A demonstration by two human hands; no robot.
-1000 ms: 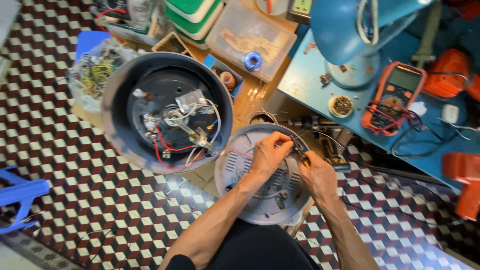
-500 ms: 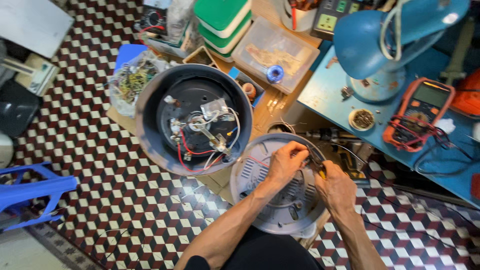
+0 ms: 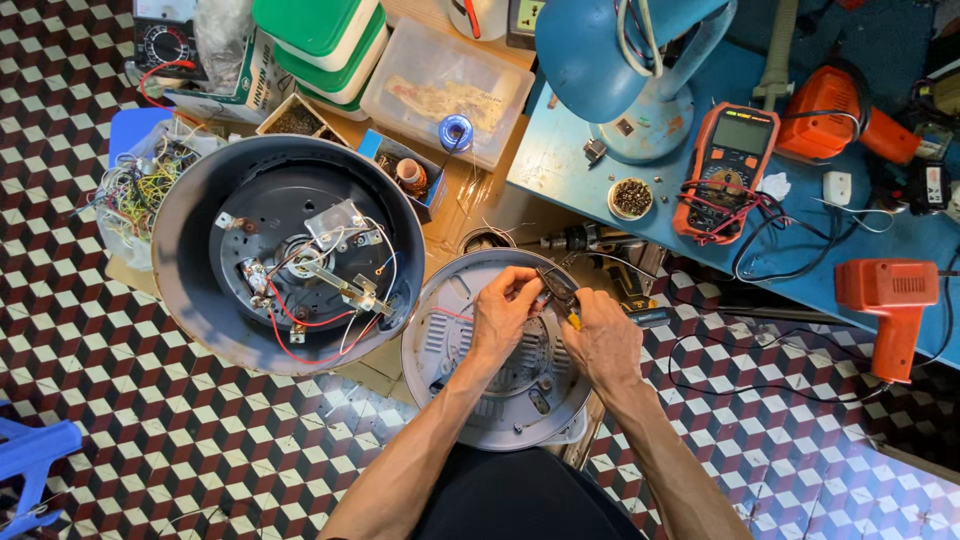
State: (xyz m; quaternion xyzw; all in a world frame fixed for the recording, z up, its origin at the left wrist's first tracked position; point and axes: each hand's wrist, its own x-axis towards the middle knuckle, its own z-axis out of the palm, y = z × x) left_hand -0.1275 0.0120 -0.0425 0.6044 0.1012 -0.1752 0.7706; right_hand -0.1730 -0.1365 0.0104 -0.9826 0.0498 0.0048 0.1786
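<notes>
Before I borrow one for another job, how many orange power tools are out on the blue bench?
2. One orange drill lies at the bench's near right edge; another orange tool sits farther back, beside the multimeter. More may be beyond the frame.

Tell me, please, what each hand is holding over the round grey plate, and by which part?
The right hand grips small yellow-handled pliers by the handles. The left hand pinches something thin at the plier tips, too small to identify.
</notes>
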